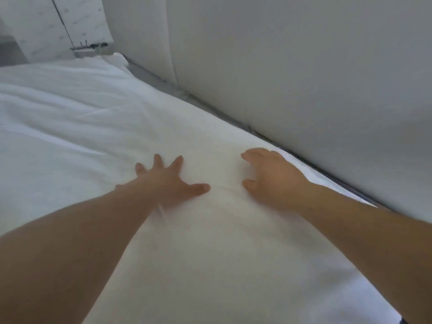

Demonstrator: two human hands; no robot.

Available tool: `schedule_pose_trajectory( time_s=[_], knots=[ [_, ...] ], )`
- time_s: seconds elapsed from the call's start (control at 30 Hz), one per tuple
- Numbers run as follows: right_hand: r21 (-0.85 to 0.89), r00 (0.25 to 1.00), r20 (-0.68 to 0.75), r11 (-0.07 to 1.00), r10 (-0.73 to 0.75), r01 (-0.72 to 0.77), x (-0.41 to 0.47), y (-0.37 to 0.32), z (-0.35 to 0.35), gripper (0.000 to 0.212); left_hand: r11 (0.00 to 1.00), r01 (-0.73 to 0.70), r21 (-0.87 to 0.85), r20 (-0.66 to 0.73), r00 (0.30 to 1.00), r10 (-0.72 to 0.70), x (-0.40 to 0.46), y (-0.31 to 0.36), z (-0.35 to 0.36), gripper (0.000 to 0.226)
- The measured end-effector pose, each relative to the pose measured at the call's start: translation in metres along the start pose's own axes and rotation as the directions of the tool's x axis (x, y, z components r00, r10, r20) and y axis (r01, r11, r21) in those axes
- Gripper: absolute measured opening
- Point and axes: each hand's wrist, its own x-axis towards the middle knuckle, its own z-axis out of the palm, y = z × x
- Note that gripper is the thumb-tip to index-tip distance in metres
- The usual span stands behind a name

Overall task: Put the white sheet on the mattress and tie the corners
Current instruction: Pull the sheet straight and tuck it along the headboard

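mostly smooth white sheet [210, 242], faintly creased

Pale padded headboard [304, 66], patterned wall [77, 19], soft light

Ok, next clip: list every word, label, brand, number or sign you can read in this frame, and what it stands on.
None can be read.
Pale panel at top left, behind the dark cord: faint repeated grey marks, too blurred to read.
White sheet, padded headboard, left hand and right hand: no text visible.
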Motion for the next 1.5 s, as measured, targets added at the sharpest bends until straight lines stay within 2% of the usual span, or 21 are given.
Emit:
schedule_pose_trajectory(
  time_s=[0.07,0.17,0.27,0.37,0.43,0.47,0.53,0.57,0.6,0.77,0.87,0.93,1.1,1.27,1.37,1.43,1.5],
  knots=[
    [-0.004,0.994,0.111,1.000,-0.001,0.001,0.007,-0.003,0.009,0.039,0.998,-0.013,0.069,0.101,0.995,0.006,0.000,0.005,-0.013,0.137],
    [0.024,0.984,0.180,1.000,-0.012,0.007,0.007,-0.005,0.003,0.048,0.992,-0.017,0.123,0.192,0.981,-0.007,-0.005,0.012,-0.024,0.148],
    [0.065,0.943,0.332,0.998,-0.026,0.005,0.010,-0.010,-0.018,0.053,0.997,0.038,0.060,0.246,0.968,-0.052,0.001,0.009,-0.022,0.168],
    [0.029,0.863,0.505,0.999,-0.034,0.023,0.025,-0.012,-0.033,0.052,0.996,0.093,-0.003,0.291,0.953,-0.088,0.005,0.011,-0.025,0.164],
    [0.029,0.828,0.559,0.999,-0.041,0.030,0.046,-0.009,-0.042,0.045,0.994,0.110,-0.021,0.310,0.946,-0.099,0.000,0.016,-0.031,0.157],
    [0.049,0.851,0.523,0.999,-0.037,0.013,0.060,-0.005,-0.047,0.043,0.991,0.130,-0.030,0.327,0.938,-0.113,0.001,0.017,-0.033,0.154],
    [0.084,0.955,0.296,0.995,0.030,-0.057,0.085,0.003,-0.056,0.041,0.988,0.145,-0.045,0.337,0.933,-0.122,-0.001,0.019,-0.035,0.152],
    [0.103,0.978,0.189,0.989,0.088,-0.109,0.097,0.008,-0.060,0.041,0.988,0.145,-0.044,0.342,0.932,-0.121,0.000,0.019,-0.034,0.151],
    [0.125,0.981,0.140,0.980,0.137,-0.155,0.112,0.012,-0.061,0.041,0.987,0.151,-0.048,0.343,0.931,-0.126,0.001,0.019,-0.034,0.150],
    [0.151,0.927,0.194,0.924,0.321,-0.352,0.165,0.025,-0.056,0.043,0.985,0.165,-0.045,0.355,0.924,-0.138,0.005,0.020,-0.032,0.149],
    [0.111,0.897,0.275,0.915,0.346,-0.387,0.177,0.024,-0.039,0.027,0.985,0.164,-0.056,0.368,0.920,-0.132,0.004,0.020,-0.031,0.148],
    [0.029,0.883,0.322,0.929,0.341,-0.369,0.181,0.020,-0.030,0.024,0.984,0.166,-0.066,0.369,0.920,-0.130,0.005,0.019,-0.031,0.148],
    [-0.098,0.864,0.363,0.936,0.350,-0.338,0.187,0.014,-0.031,0.039,0.985,0.166,-0.049,0.396,0.909,-0.133,0.008,0.020,-0.033,0.148],
    [-0.229,0.884,0.356,0.946,0.303,-0.231,0.189,0.012,-0.040,0.020,0.984,0.168,-0.051,0.409,0.903,-0.133,0.010,0.021,-0.034,0.148],
    [-0.385,0.903,0.304,0.906,0.303,-0.175,0.189,0.008,-0.045,0.014,0.984,0.169,-0.050,0.414,0.900,-0.134,0.011,0.022,-0.036,0.148],
    [-0.499,0.922,0.272,0.860,0.275,-0.109,0.188,0.009,-0.050,0.020,0.985,0.167,-0.045,0.406,0.904,-0.135,0.011,0.022,-0.036,0.148],
    [-0.534,0.902,0.329,0.843,0.279,-0.066,0.189,0.013,-0.052,0.024,0.986,0.163,-0.040,0.403,0.905,-0.134,0.010,0.021,-0.035,0.148]
  ],
)
